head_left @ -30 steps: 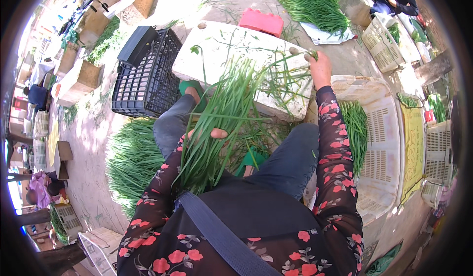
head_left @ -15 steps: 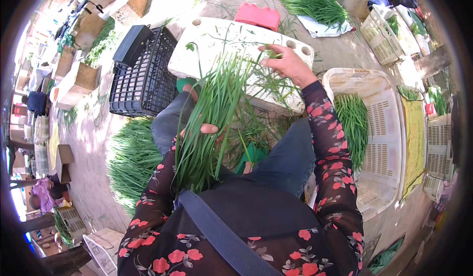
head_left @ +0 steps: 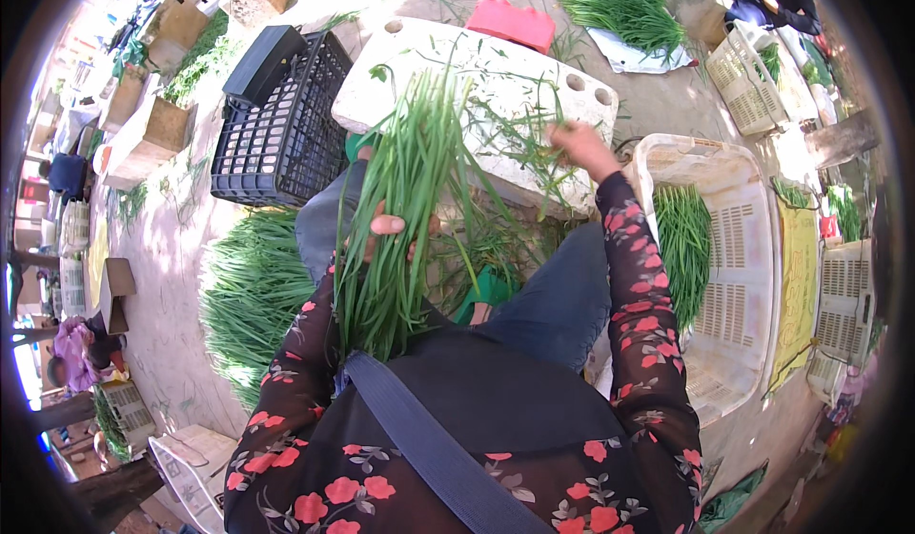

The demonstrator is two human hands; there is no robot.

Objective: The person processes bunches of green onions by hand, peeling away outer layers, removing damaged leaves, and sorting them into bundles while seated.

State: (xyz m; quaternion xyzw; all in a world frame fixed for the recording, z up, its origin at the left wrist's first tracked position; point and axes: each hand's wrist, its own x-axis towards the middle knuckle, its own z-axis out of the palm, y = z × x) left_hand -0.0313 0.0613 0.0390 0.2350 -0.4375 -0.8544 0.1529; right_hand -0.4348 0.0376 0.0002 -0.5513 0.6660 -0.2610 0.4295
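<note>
My left hand is wrapped round a thick bunch of chives, its thumb lying across the long green blades. The bunch slants up from my lap to the near edge of a white foam block. Over the block's right part is my right hand, slightly blurred, with its fingers curled together. Whatever those fingers hold is too small to make out. Loose chive blades lie scattered on the block just left of this hand.
A black crate carries a dark box at left. Chives are heaped beside my left leg. On the right, a white basket holds more chives. A red block sits behind the foam.
My right hand has moved right and nearer to me, away from the bunch, and its fingers have curled in. My left hand, still gripping the chives, has shifted slightly left and up.
</note>
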